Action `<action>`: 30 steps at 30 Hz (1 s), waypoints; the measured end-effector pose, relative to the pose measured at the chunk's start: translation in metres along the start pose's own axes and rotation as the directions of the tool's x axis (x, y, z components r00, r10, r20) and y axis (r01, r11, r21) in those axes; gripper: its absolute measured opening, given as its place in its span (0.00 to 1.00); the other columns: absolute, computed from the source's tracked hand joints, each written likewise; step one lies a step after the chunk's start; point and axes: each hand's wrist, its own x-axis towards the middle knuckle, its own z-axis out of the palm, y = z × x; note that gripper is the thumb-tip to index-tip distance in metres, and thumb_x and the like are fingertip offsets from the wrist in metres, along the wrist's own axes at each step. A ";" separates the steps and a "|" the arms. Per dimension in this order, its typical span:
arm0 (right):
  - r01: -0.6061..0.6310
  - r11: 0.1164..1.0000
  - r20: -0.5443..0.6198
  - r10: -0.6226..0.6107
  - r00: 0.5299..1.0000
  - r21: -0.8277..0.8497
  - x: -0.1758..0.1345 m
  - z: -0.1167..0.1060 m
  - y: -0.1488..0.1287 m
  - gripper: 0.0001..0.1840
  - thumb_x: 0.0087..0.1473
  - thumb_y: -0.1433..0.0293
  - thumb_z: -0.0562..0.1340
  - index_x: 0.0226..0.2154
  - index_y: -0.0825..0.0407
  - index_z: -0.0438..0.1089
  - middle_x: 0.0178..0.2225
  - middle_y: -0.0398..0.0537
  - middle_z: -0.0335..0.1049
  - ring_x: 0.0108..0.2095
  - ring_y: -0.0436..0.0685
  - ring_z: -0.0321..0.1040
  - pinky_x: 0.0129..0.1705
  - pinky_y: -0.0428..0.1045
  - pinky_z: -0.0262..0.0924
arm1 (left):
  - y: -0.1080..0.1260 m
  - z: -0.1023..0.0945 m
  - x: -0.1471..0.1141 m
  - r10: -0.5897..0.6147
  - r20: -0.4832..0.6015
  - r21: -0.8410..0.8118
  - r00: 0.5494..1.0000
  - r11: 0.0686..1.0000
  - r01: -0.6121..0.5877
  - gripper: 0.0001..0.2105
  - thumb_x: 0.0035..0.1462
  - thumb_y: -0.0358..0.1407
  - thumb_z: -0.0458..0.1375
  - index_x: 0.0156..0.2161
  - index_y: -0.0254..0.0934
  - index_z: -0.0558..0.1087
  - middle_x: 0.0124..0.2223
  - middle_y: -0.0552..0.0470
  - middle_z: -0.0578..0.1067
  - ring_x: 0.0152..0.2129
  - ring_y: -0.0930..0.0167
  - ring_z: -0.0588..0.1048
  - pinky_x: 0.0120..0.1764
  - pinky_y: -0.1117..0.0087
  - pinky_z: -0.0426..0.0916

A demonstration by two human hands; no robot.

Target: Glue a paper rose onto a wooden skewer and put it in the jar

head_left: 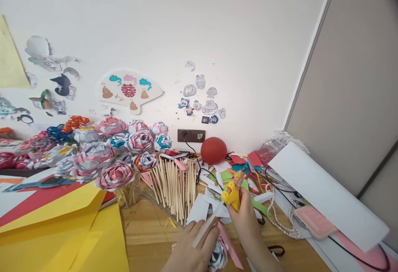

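The right hand (245,216) grips a small yellow glue gun (232,193); the left hand (192,249) pinches a translucent glue stick (207,224) above the wooden worktop (149,230).

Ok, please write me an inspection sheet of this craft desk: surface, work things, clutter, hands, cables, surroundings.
Surface: wooden table, mostly covered; yellow paper sheets at the left.
Work things: yellow glue gun, white stick, folded paper flower under the hands.
Clutter: paper roses, wooden sticks, paper scraps, red ball, white board, pink case.
Hands: left hand holds the white stick; right hand grips the glue gun.
Cables: black cable runs from the wall socket; another cable passes beneath the white board.
Surroundings: white wall with cartoon stickers and a paper fan.
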 end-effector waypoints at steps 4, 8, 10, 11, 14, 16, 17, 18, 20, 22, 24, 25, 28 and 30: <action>0.009 0.999 0.011 -0.009 1.000 -0.044 -0.001 -0.001 -0.001 0.22 0.46 0.69 0.51 0.46 0.57 0.55 0.43 0.59 0.65 0.44 0.63 0.65 0.39 0.52 0.61 | 0.001 -0.002 0.002 0.025 -0.031 0.016 0.999 1.000 -0.024 0.21 0.53 0.40 0.53 0.50 0.33 0.61 0.48 0.41 0.72 0.38 0.62 0.72 0.39 0.65 0.67; 0.038 0.997 -0.037 -0.041 0.998 -0.075 0.000 -0.002 0.002 0.22 0.46 0.69 0.51 0.46 0.56 0.56 0.41 0.58 0.66 0.43 0.63 0.65 0.38 0.52 0.60 | 0.002 -0.001 0.002 -0.008 -0.041 -0.021 0.999 1.000 0.007 0.22 0.51 0.40 0.53 0.51 0.34 0.60 0.48 0.41 0.72 0.38 0.62 0.72 0.39 0.64 0.68; 0.031 0.995 -0.046 -0.035 0.998 -0.090 0.002 -0.003 0.003 0.22 0.46 0.68 0.51 0.46 0.57 0.56 0.41 0.59 0.66 0.42 0.64 0.66 0.37 0.52 0.61 | 0.002 -0.001 0.002 -0.013 -0.030 -0.035 0.999 0.999 0.011 0.22 0.50 0.39 0.54 0.51 0.34 0.60 0.48 0.41 0.72 0.37 0.62 0.72 0.38 0.63 0.68; 0.028 0.995 -0.049 -0.032 0.998 -0.091 0.003 -0.003 0.003 0.22 0.46 0.68 0.51 0.46 0.57 0.56 0.41 0.59 0.66 0.42 0.64 0.66 0.36 0.52 0.61 | 0.002 -0.001 0.002 -0.015 -0.026 -0.041 1.000 0.999 0.014 0.22 0.51 0.39 0.54 0.51 0.34 0.60 0.48 0.41 0.72 0.37 0.62 0.72 0.38 0.63 0.68; 0.027 0.996 -0.072 -0.033 0.997 -0.086 0.005 -0.004 0.004 0.22 0.46 0.67 0.53 0.46 0.55 0.57 0.40 0.56 0.68 0.40 0.63 0.67 0.35 0.51 0.61 | 0.001 0.000 0.001 -0.029 -0.035 -0.056 0.999 0.998 0.027 0.22 0.52 0.40 0.53 0.51 0.35 0.60 0.47 0.41 0.72 0.38 0.62 0.72 0.39 0.64 0.67; 0.037 0.996 -0.092 -0.045 0.995 -0.087 0.005 -0.004 0.005 0.22 0.45 0.68 0.53 0.46 0.55 0.58 0.39 0.55 0.68 0.40 0.63 0.67 0.35 0.50 0.61 | 0.000 0.000 0.001 -0.033 -0.043 -0.053 0.999 0.998 0.031 0.21 0.52 0.41 0.53 0.51 0.36 0.61 0.47 0.41 0.72 0.38 0.63 0.72 0.39 0.64 0.67; 0.044 0.995 -0.099 -0.053 0.994 -0.087 0.004 -0.004 0.004 0.22 0.45 0.68 0.53 0.46 0.55 0.58 0.39 0.55 0.69 0.40 0.63 0.67 0.35 0.50 0.61 | 0.000 0.000 0.001 -0.028 -0.045 -0.047 0.999 0.999 0.026 0.21 0.53 0.41 0.52 0.50 0.36 0.61 0.47 0.41 0.72 0.38 0.63 0.72 0.39 0.64 0.67; 0.054 0.995 -0.102 -0.063 0.993 -0.087 0.003 -0.003 0.004 0.22 0.46 0.68 0.53 0.46 0.55 0.58 0.39 0.55 0.69 0.40 0.62 0.67 0.35 0.50 0.61 | 0.000 0.000 0.001 -0.023 -0.047 -0.041 0.999 0.999 0.021 0.20 0.53 0.41 0.52 0.50 0.35 0.61 0.47 0.41 0.72 0.38 0.63 0.72 0.39 0.65 0.67; 0.065 0.994 -0.102 -0.074 0.992 -0.088 0.001 -0.003 0.004 0.22 0.46 0.69 0.53 0.46 0.55 0.58 0.40 0.55 0.69 0.40 0.62 0.67 0.36 0.50 0.61 | 0.000 0.001 0.000 -0.017 -0.051 -0.032 0.999 0.999 0.016 0.20 0.53 0.41 0.51 0.51 0.35 0.61 0.47 0.41 0.72 0.38 0.63 0.72 0.39 0.65 0.67; 0.062 0.994 -0.093 -0.071 0.993 -0.095 0.000 -0.003 0.003 0.22 0.47 0.69 0.53 0.47 0.55 0.58 0.40 0.55 0.68 0.40 0.62 0.67 0.35 0.50 0.61 | 0.001 0.001 0.000 -0.019 -0.047 -0.026 0.999 1.000 0.017 0.21 0.53 0.41 0.51 0.51 0.35 0.61 0.47 0.41 0.72 0.38 0.63 0.71 0.39 0.64 0.67; 0.061 0.993 -0.079 -0.069 0.994 -0.104 -0.001 -0.003 0.003 0.22 0.47 0.69 0.52 0.47 0.55 0.58 0.41 0.55 0.68 0.40 0.61 0.68 0.35 0.50 0.61 | 0.001 0.001 0.000 -0.020 -0.037 -0.025 0.999 1.000 0.019 0.21 0.53 0.41 0.52 0.51 0.35 0.60 0.46 0.41 0.72 0.38 0.63 0.71 0.38 0.64 0.67; 0.063 0.992 -0.073 -0.071 0.995 -0.110 -0.001 -0.003 0.004 0.22 0.47 0.69 0.52 0.47 0.54 0.57 0.41 0.55 0.68 0.40 0.61 0.68 0.35 0.50 0.61 | 0.001 0.001 0.000 -0.018 -0.030 -0.026 0.999 1.000 0.018 0.21 0.53 0.41 0.52 0.51 0.35 0.60 0.46 0.41 0.72 0.38 0.63 0.71 0.38 0.64 0.66; 0.055 0.988 -0.068 -0.065 0.996 -0.143 0.001 -0.004 0.005 0.22 0.47 0.69 0.51 0.47 0.55 0.56 0.42 0.57 0.67 0.40 0.62 0.68 0.34 0.50 0.61 | 0.001 0.000 0.001 -0.021 -0.027 -0.035 0.999 0.999 0.020 0.20 0.54 0.41 0.51 0.51 0.36 0.60 0.46 0.42 0.71 0.38 0.63 0.71 0.39 0.64 0.66; 0.037 0.986 -0.071 -0.049 0.996 -0.160 0.003 -0.004 0.006 0.22 0.47 0.69 0.51 0.47 0.56 0.56 0.41 0.58 0.67 0.40 0.63 0.68 0.34 0.51 0.61 | 0.001 -0.001 0.001 -0.022 -0.027 -0.037 0.999 0.999 0.021 0.19 0.54 0.41 0.51 0.50 0.37 0.61 0.47 0.42 0.71 0.37 0.63 0.71 0.38 0.64 0.66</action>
